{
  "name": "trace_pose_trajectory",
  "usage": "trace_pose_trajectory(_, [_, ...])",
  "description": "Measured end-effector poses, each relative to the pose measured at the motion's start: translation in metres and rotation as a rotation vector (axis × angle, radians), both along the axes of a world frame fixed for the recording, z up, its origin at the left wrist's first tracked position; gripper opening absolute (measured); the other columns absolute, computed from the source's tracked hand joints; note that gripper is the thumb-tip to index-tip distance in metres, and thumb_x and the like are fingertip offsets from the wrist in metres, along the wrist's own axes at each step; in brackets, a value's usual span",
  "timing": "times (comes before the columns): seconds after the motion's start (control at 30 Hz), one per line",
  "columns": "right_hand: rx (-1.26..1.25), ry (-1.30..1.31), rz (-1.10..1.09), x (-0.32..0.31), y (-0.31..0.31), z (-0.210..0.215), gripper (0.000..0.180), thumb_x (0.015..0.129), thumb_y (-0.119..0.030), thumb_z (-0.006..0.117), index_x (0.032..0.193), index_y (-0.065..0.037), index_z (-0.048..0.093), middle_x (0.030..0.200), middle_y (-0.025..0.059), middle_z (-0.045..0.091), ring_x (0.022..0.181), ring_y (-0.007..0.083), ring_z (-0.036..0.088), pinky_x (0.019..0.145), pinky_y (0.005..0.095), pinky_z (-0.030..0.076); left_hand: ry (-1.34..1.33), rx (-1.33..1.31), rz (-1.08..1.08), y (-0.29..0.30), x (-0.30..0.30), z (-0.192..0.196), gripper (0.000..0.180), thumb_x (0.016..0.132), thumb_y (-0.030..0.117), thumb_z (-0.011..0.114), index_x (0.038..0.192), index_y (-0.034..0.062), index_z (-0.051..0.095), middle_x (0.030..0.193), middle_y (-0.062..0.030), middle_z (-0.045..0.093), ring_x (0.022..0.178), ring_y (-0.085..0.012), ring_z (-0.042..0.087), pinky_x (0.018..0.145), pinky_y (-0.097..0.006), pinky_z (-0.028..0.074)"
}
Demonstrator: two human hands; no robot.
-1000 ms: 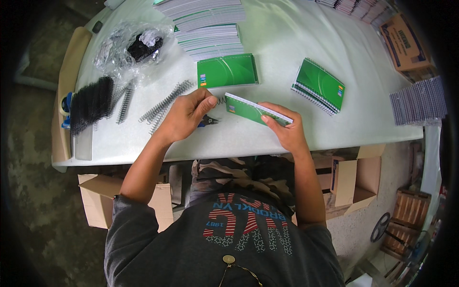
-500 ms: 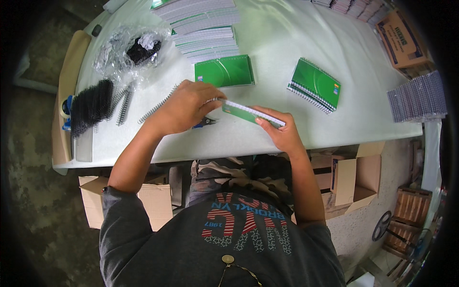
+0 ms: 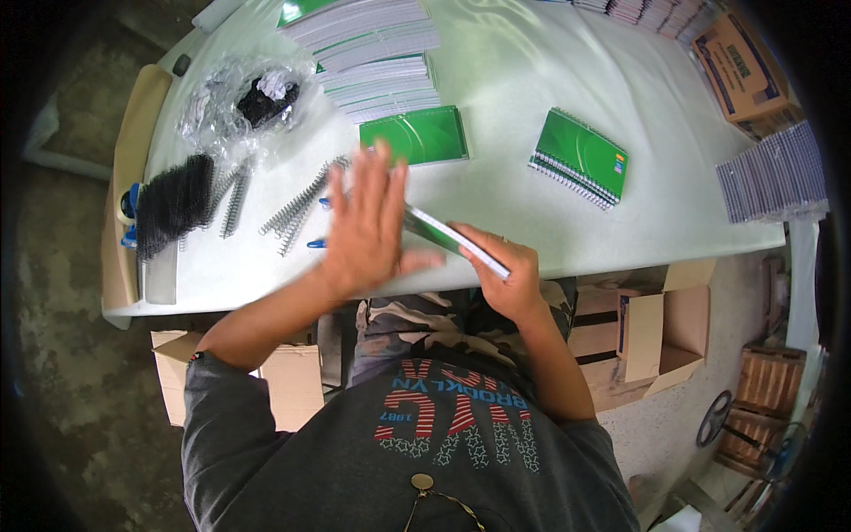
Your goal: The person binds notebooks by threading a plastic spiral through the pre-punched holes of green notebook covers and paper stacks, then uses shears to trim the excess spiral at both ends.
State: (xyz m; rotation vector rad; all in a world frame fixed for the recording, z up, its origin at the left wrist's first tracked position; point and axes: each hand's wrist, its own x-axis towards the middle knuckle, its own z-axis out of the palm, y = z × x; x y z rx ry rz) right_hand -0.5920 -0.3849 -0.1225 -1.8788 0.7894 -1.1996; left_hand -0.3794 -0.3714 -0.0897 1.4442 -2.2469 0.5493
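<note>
My right hand (image 3: 507,270) grips a thin green-covered notebook (image 3: 434,228) by its near end, tilted with its white page edge upward. Against the far end of that notebook, my left hand (image 3: 362,232) is flat with fingers spread, slightly blurred. Blue-handled pliers (image 3: 316,244) lie partly hidden beneath the left hand. Loose metal spiral coils (image 3: 297,211) rest just left of it. Beyond the hands lies a green notebook cover (image 3: 425,135), and to the right sit spiral-bound green notebooks (image 3: 581,155).
Stacks of green-covered page blocks (image 3: 377,84) stand at the back. Clear plastic wrap (image 3: 217,111) and a pile of black coils (image 3: 173,204) occupy the left. A cardboard box (image 3: 740,75) and bundled spiral notebooks (image 3: 771,177) line the right edge. Open cartons (image 3: 660,328) sit below the table.
My left hand has gone from pinching at the notebook's far end to spread fingers, nearer me. My right hand has drawn the notebook nearer and left, tilting it more steeply.
</note>
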Motion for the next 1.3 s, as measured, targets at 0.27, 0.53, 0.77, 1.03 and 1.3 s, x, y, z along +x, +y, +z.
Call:
trace_pose_trajectory(0.27, [-0.071, 0.036, -0.043, 0.013, 0.024, -0.008, 0.037, 0.079, 0.005, 0.06, 0.114, -0.005, 0.062, 0.099, 0.0154, 0.066, 0.084, 0.0277, 0.066, 0.072, 0.0328, 0.052, 0.259, -0.253, 0.049, -0.021, 0.029, -0.032, 0.121, 0.066, 0.083, 0.042, 0.134, -0.0167, 0.024, 0.139, -0.0449, 0.011, 0.129, -0.0617, 0.008, 0.1, -0.07, -0.002])
trace_pose_trajectory(0.53, [-0.147, 0.022, -0.026, 0.006, 0.025, -0.019, 0.044, 0.071, 0.012, 0.058, 0.113, -0.002, 0.062, 0.105, 0.0164, 0.065, 0.092, 0.0306, 0.065, 0.077, 0.0356, 0.052, 0.067, -0.243, -0.101, 0.009, 0.009, -0.024, 0.114, 0.073, 0.083, 0.031, 0.136, -0.0127, 0.026, 0.144, -0.0377, 0.011, 0.135, -0.0519, 0.0, 0.103, -0.065, -0.007])
trace_pose_trajectory(0.77, [-0.212, 0.023, -0.063, 0.003, 0.024, -0.019, 0.049, 0.068, 0.014, 0.055, 0.115, -0.001, 0.06, 0.106, 0.0164, 0.065, 0.092, 0.0294, 0.065, 0.078, 0.0359, 0.053, -0.126, -0.045, -0.286, 0.06, 0.004, -0.071, 0.114, 0.07, 0.084, 0.033, 0.125, -0.0167, 0.037, 0.133, -0.0423, 0.029, 0.129, -0.0562, 0.016, 0.09, -0.074, 0.021])
trace_pose_trajectory(1.03, [-0.169, 0.022, -0.076, 0.003, 0.024, -0.022, 0.049, 0.068, 0.011, 0.059, 0.115, -0.001, 0.061, 0.11, 0.0154, 0.064, 0.093, 0.0289, 0.065, 0.08, 0.0353, 0.052, -0.089, 0.095, -0.368, 0.057, -0.002, -0.064, 0.117, 0.069, 0.083, 0.041, 0.136, -0.0122, 0.029, 0.14, -0.0356, 0.024, 0.131, -0.0569, 0.008, 0.102, -0.067, 0.002])
trace_pose_trajectory(1.3, [-0.129, -0.009, -0.043, 0.001, 0.026, -0.031, 0.049, 0.072, -0.004, 0.065, 0.12, -0.006, 0.059, 0.114, 0.0142, 0.062, 0.097, 0.0276, 0.064, 0.082, 0.0362, 0.051, 0.066, 0.195, -0.327, 0.056, -0.004, -0.074, 0.113, 0.074, 0.08, 0.038, 0.127, -0.0198, 0.03, 0.132, -0.0436, 0.025, 0.127, -0.0588, 0.019, 0.102, -0.068, 0.008])
